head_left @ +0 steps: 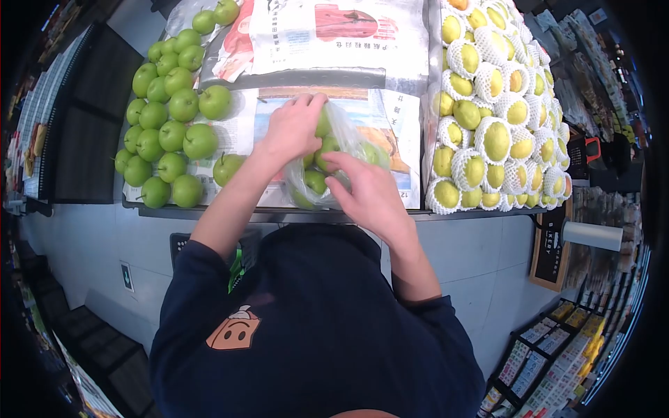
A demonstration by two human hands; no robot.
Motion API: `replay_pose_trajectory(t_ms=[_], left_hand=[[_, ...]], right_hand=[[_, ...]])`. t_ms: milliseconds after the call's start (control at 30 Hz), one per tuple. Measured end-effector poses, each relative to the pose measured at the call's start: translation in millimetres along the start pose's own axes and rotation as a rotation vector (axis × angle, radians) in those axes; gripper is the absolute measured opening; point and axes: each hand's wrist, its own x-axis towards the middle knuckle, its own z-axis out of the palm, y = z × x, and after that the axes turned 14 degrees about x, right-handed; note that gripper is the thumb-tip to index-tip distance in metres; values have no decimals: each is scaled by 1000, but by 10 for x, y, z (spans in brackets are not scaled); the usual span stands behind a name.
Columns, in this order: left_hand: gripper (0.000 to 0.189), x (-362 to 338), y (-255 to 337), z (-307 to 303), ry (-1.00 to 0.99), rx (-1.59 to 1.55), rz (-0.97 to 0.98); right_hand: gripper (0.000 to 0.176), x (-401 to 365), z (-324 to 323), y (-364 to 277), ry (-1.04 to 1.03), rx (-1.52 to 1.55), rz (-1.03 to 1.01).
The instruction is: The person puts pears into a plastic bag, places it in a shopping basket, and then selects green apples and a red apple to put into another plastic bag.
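A clear plastic bag with several green apples in it lies on the newspaper-covered stand in front of me. My left hand is closed over the bag's far left side, its fingertips curled at the upper edge. On the near right side, my right hand rests against the bag with index finger and thumb apart. Between the hands, a green apple shows through the plastic. The rest of the right hand's fingers are partly hidden under the palm.
Loose green apples sit in rows at the left. Yellow-green fruit in white foam nets is piled at the right. Printed newspaper lines the stand, whose dark front edge runs before my body. A dark basket shows below the stand.
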Motion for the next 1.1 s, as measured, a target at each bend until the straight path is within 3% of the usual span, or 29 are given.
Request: replay_pose_trajectory(t_ms=[233,367,467,600,700,800,900,1000,1100], left_hand=[[74,20,-179,-184,-14,-151,-55],[56,-130,-419,-367,95,-845,-40],[58,-378,-626,-314,-57,-1565,-326],[65,-612,-528,-375,-74,-1731,-238],[74,-692,-640,-208,-93,-1712,-204],[70,-769,-709,-116,20,-1812,-208],[66,-810,-723,-243,134,-1808,-356],[71,-811,-817,-243,239,-1552,-431],[89,-735,-841,-265,326,-1018,-341]], right_hand=[[31,21,-47,-23,-15,1,44],[34,-10,-54,-4,3,36,55],[33,6,-69,-23,-14,52,72],[32,13,-81,-36,-35,73,122],[32,19,-73,-8,-29,95,122],[33,17,-78,-17,-28,111,139],[38,3,-39,62,17,169,69],[38,1,-45,65,22,164,68],[37,-2,-31,81,47,176,71]])
